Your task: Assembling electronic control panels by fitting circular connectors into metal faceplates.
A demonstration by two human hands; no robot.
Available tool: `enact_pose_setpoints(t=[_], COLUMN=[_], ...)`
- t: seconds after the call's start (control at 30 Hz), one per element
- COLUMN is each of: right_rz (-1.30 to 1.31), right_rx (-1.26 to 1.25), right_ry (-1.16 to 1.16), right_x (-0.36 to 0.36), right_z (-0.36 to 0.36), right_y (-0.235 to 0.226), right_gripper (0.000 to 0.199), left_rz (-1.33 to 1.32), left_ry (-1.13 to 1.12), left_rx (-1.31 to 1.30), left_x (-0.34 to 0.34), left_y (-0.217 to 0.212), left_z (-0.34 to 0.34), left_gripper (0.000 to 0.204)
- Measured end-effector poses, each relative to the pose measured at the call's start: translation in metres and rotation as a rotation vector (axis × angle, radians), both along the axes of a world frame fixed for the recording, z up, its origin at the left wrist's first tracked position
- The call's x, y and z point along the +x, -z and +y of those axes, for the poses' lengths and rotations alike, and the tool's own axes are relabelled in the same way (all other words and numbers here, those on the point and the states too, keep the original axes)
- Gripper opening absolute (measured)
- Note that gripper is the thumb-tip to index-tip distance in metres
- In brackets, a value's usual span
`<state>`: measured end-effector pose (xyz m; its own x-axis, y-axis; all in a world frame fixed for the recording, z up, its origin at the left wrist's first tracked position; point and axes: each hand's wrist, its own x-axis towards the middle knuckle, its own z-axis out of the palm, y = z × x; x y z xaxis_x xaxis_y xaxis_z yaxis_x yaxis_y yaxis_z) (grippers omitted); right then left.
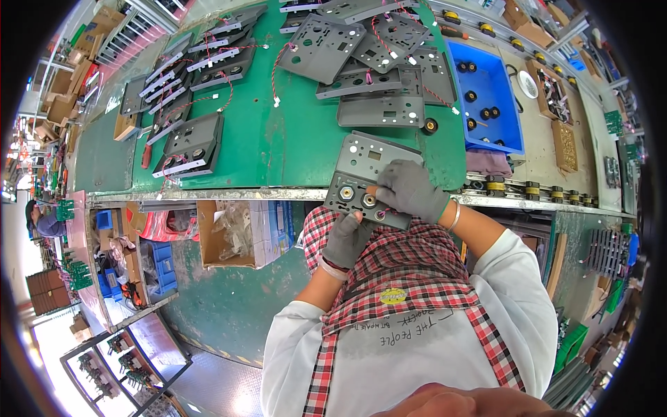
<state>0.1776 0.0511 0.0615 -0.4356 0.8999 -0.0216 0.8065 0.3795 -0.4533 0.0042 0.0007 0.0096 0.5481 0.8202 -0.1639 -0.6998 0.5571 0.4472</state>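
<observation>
A grey bent metal panel [353,165] with punched holes is tilted over the table's front edge, close to my body. Two round black fittings with hex nuts sit in it: one silvery nut [346,193], and a brass-coloured nut [369,200] beside it. My left hand [346,242], in a grey glove, pinches the panel's lower edge between thumb and fingers. Above the panel's right side, my gloved right hand [411,189] is curled, a bare fingertip at the brass-coloured nut. The right hand's other fingertips are partly hidden.
More grey panels [323,52] with red wires are stacked at the far middle and far left of the green table [278,153]. A blue bin [497,104] holds several black round fittings. Another such fitting [430,126] lies on the table. A cardboard box [229,236] stands below.
</observation>
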Motion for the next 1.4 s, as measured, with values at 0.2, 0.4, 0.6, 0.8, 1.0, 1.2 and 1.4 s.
enact_pose_setpoints(t=[0.2, 0.4, 0.6, 0.8, 1.0, 1.2, 1.4], right_rz=[0.280, 0.146, 0.443, 0.472, 0.520, 0.404, 0.552], right_rx=[0.280, 0.308, 0.327, 0.293, 0.218, 0.526, 0.225], right_ry=[0.157, 0.681, 0.657, 0.179, 0.107, -0.039, 0.049], right_x=[0.032, 0.097, 0.072, -0.009, -0.013, -0.024, 0.012], right_z=[-0.007, 0.016, 0.005, -0.056, -0.055, -0.053, -0.037], right_y=[0.010, 0.011, 0.017, -0.035, -0.048, -0.044, -0.030], right_gripper=[0.016, 0.034, 0.024, 0.029, 0.031, 0.027, 0.028], left_rz=[0.068, 0.782, 0.973, 1.154, 0.897, 0.110, -0.055], left_ry=[-0.034, -0.124, 0.126, -0.291, -0.161, 0.006, 0.139], left_rx=[-0.028, 0.161, 0.206, 0.837, 0.375, 0.028, -0.021], left_x=[-0.009, -0.033, -0.032, 0.005, 0.002, -0.003, -0.015], left_y=[0.001, -0.012, -0.035, -0.071, -0.074, -0.055, -0.048], left_z=[0.000, 0.010, -0.002, -0.008, -0.011, -0.020, -0.015], left_gripper=[0.055, 0.049, 0.035, 0.017, 0.019, 0.039, 0.042])
